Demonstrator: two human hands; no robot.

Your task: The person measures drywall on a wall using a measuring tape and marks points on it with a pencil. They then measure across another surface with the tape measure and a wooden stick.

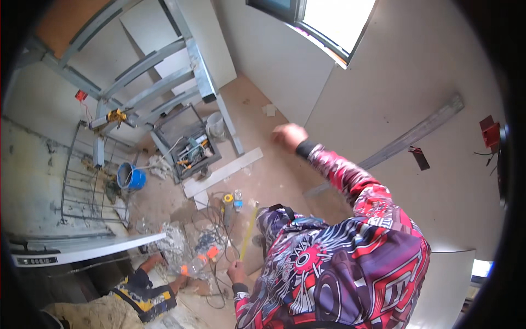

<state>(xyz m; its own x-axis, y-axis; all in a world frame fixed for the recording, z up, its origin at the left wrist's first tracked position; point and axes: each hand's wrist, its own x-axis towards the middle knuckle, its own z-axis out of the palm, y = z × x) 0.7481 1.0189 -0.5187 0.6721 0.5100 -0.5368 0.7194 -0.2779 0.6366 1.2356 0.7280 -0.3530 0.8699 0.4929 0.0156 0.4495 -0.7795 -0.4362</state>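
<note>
Fingers of the left hand [236, 271] close round a thin yellow measuring strip [249, 230] pointing toward one o'clock. At twelve o'clock the right hand [289, 136], blurred, hovers by the white wallboard [383, 98]; I cannot tell its grip.

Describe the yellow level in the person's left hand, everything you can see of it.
The level is a long, thin yellow bar, probably metal or plastic. It slants up and slightly right from the left hand, which grips its lower end, to a top end beside the patterned red and purple shirt. It hangs over a floor strewn with cables and tools. Vials or markings are too small to tell.
</note>
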